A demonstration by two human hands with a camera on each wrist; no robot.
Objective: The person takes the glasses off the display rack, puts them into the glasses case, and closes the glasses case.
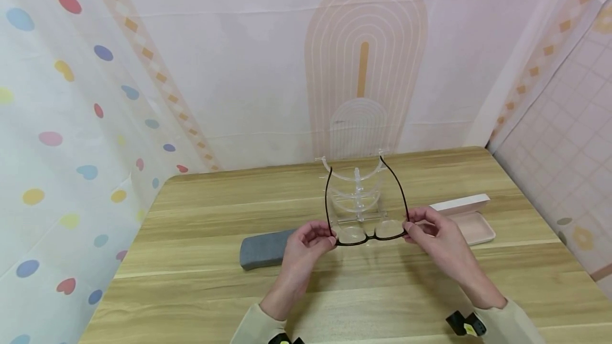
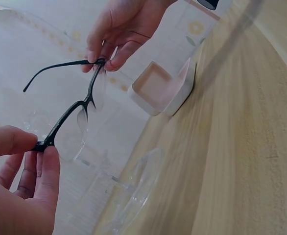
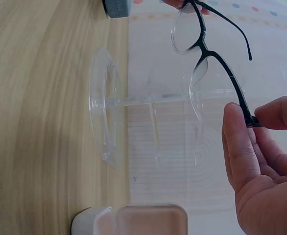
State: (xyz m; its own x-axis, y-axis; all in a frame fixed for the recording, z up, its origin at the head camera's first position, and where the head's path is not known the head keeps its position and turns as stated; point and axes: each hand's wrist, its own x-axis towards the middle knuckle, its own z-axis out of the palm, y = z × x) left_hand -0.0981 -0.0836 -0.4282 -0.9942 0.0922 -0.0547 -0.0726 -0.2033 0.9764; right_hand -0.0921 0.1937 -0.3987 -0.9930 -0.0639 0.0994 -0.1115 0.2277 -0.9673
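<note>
Both hands hold a pair of black half-rim eyeglasses (image 1: 371, 237) above the table, with the temples unfolded and pointing away toward the back. My left hand (image 1: 304, 251) pinches the left hinge corner of the frame between thumb and fingers. At the opposite corner, my right hand (image 1: 440, 239) pinches the other hinge the same way. Behind the glasses stands a clear tiered display stand (image 1: 358, 187), partly seen through the lenses. In the left wrist view, the eyeglasses (image 2: 65, 116) hang apart from the stand (image 2: 138, 191).
A grey glasses case (image 1: 264, 250) lies closed on the wooden table (image 1: 201, 301), partly behind the left hand. To the right, an open white case with a pink lining (image 1: 478, 229) sits partly behind the right hand. Patterned curtains (image 1: 239, 84) enclose the back and sides.
</note>
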